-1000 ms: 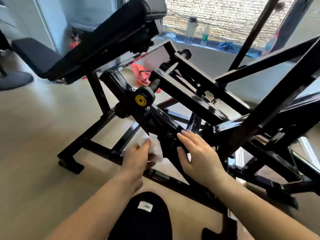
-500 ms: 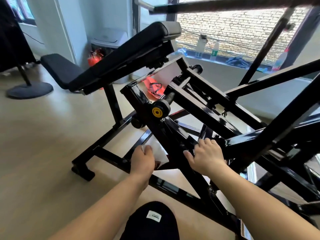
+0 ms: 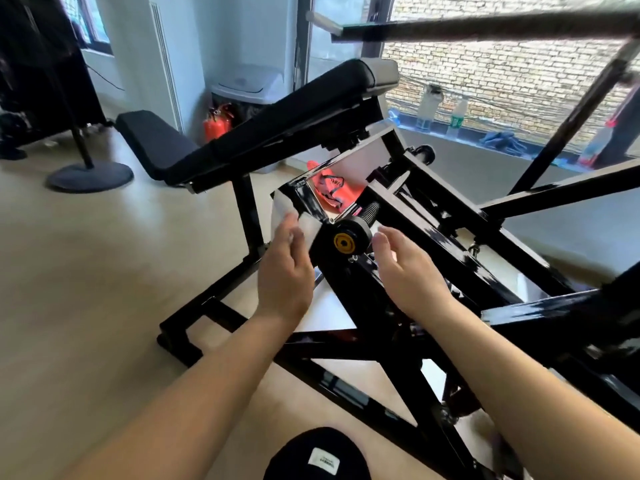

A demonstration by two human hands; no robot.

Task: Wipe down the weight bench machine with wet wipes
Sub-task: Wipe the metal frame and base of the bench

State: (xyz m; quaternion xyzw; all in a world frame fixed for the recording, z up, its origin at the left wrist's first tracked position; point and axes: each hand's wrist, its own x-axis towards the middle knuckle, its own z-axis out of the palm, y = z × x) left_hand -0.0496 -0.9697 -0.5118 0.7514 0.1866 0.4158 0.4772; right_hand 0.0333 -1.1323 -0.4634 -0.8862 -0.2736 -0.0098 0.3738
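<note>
Up high, left hand (image 3: 282,271) pressing wipe (image 3: 306,227) against frame edge (image 3: 294,195).

Pale wood floor (image 3: 86,271), daylit window (image 3: 485,64) facing brick wall (image 3: 502,74).

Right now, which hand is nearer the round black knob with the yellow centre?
About even, left slightly nearer. The left hand, pressing the white wipe, sits beside the knob; the open right hand hovers on the other side.

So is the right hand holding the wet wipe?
No, the wet wipe is under the left hand, pressed on the black frame, while the right hand is open and empty.
</note>
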